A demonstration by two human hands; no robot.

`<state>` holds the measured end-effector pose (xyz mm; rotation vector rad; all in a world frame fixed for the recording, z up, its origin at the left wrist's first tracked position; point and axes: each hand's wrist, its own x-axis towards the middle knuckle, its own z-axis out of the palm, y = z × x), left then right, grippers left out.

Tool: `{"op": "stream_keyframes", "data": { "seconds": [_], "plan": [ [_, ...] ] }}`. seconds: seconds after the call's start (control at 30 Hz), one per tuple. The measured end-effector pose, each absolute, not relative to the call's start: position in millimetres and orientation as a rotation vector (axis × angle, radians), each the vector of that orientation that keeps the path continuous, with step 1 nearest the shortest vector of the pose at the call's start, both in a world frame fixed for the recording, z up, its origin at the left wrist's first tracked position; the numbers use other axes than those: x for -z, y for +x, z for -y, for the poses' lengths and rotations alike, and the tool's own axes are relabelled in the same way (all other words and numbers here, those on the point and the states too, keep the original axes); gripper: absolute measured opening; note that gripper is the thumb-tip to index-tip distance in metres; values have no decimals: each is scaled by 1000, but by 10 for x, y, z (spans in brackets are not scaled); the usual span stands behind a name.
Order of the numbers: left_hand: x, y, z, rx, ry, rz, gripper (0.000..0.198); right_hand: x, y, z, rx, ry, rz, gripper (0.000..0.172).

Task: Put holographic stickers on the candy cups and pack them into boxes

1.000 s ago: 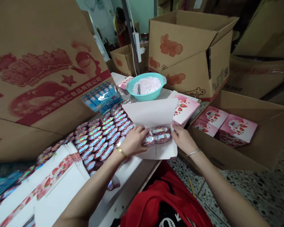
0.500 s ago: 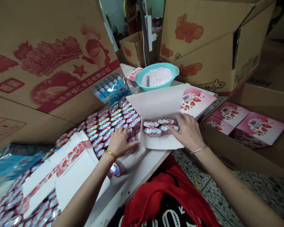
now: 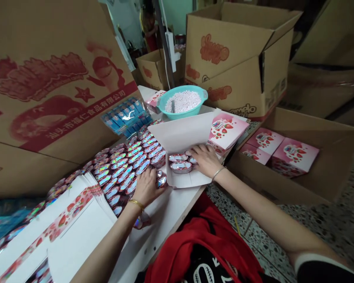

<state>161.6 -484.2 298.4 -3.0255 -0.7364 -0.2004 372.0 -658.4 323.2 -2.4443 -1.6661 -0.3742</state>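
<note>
An opened white-lined carton (image 3: 182,131) stands on the table, its lid raised at the back. Inside it lie shiny oval foil-topped cups (image 3: 180,166), some of them covered by my right hand (image 3: 205,160). The fingers of that hand lie flat and slightly apart over the cups on the carton's right side. Just left of the carton, my left hand (image 3: 147,185) curls its fingers and thumb around a shiny foil-topped cup (image 3: 161,180) at the edge of the spread rows. Many similar cups (image 3: 126,179) cover the table to the left.
Flat printed cartons (image 3: 76,220) are stacked at the left. A turquoise bowl (image 3: 205,94) of small pale pieces stands behind the carton. A pink strawberry box (image 3: 228,126) adjoins the lid. On the right, a big brown box (image 3: 338,129) holds similar pink boxes. Another person (image 3: 149,29) stands far back.
My right hand has moved from the carton's right wall in over the cups, its fingers flattening on them. My left hand has drawn its fingers in around a cup. The view has shifted right.
</note>
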Motion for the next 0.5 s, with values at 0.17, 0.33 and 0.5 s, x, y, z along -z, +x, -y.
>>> {"op": "stream_keyframes", "data": {
  "seconds": [0.17,0.33,0.5],
  "plan": [
    [-3373,1436,4819,510,-3063,801,59,-3267,3751,6546,424,-2513,1634,40],
    [-3761,1528,5084,787,-3266,371,65,-3266,3809,6586,321,-2507,1613,60],
    [-3657,2134,5485,432,-3322,-70,62,-3267,3962,6867,120,-2133,1593,53]
  ]
}}
